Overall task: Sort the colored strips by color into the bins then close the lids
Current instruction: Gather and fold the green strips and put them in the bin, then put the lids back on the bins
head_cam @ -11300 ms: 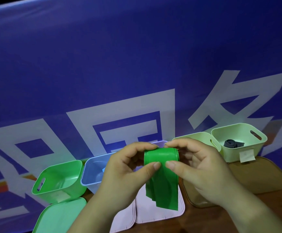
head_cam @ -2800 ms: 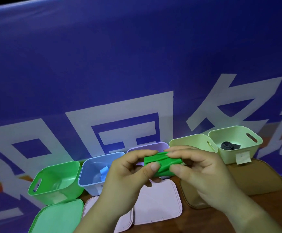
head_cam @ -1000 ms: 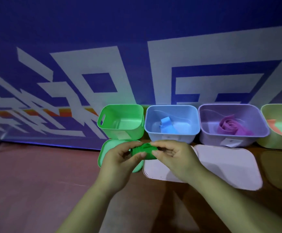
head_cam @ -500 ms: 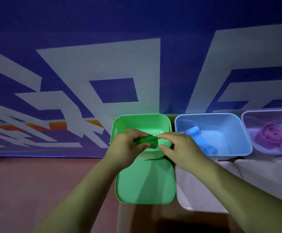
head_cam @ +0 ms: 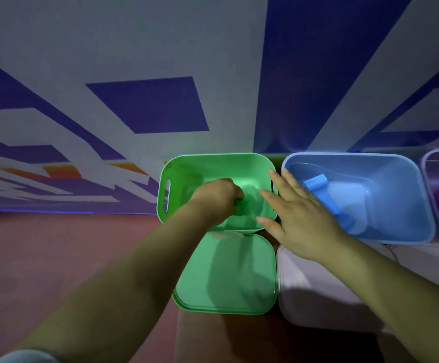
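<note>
**Step in hand: depositing the green strip.**

1. Nearest you, the green lid (head_cam: 225,273) lies flat at 6 o'clock of the green bin (head_cam: 213,156). A pale lid (head_cam: 318,289) lies just beside it at 3 o'clock. No lid in view is fitted yet.
2. Your left hand (head_cam: 214,197) is inside the green bin with its fingers curled. It pinches the folded green strip (head_cam: 239,203), of which only a dark sliver shows at the fingertips.
3. Your right hand (head_cam: 294,213) is flat, fingers straight and spread, holding nothing. It lies across the green bin's rim at 3 o'clock. Contact with the rim cannot be confirmed.
4. At 3 o'clock of the green bin, the blue bin (head_cam: 396,179) holds a blue strip (head_cam: 318,183). The purple bin (head_cam: 428,163) follows at the frame edge.

**Next move (judgement):** release the strip on the bin floor and withdraw the left hand. Then lift the green lid from 6 o'clock and seat it squarely on the rim.
</note>
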A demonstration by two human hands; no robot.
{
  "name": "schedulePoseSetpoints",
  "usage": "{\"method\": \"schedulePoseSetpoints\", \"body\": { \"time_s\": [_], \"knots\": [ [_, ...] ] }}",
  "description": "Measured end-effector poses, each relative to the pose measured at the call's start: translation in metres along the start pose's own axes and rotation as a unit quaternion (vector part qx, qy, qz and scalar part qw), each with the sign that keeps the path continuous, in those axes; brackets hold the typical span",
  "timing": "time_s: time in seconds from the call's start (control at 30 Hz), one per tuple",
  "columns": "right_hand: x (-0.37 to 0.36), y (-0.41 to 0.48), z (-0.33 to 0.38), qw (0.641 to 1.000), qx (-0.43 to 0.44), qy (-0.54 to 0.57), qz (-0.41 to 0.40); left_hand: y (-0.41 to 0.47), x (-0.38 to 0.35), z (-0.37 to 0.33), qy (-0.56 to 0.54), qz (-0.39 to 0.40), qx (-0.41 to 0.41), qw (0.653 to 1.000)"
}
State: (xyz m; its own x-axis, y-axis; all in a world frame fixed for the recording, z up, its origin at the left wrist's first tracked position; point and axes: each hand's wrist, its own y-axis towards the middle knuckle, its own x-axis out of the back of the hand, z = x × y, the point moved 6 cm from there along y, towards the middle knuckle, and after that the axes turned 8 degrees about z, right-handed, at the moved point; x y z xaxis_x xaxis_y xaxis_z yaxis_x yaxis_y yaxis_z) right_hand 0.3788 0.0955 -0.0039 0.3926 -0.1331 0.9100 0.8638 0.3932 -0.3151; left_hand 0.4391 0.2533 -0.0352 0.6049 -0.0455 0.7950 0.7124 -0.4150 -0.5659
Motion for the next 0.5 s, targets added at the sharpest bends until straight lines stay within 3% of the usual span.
{"method": "schedulePoseSetpoints", "body": {
  "time_s": [0.27, 0.37, 0.5],
  "knots": [
    [0.0, -0.014, 0.003, 0.999, 0.014, 0.022, -0.04, -0.013, -0.006, -0.003, -0.043, 0.018, 0.001, 0.999],
    [0.005, -0.036, 0.011, 0.995, 0.023, 0.016, -0.096, -0.046, 0.007, -0.001, -0.08, -0.051, 0.017, 0.995],
    [-0.005, -0.07, 0.031, 0.988, 0.058, 0.028, -0.141, -0.122, 0.004, -0.003, -0.143, -0.203, 0.045, 0.968]
  ]
}}
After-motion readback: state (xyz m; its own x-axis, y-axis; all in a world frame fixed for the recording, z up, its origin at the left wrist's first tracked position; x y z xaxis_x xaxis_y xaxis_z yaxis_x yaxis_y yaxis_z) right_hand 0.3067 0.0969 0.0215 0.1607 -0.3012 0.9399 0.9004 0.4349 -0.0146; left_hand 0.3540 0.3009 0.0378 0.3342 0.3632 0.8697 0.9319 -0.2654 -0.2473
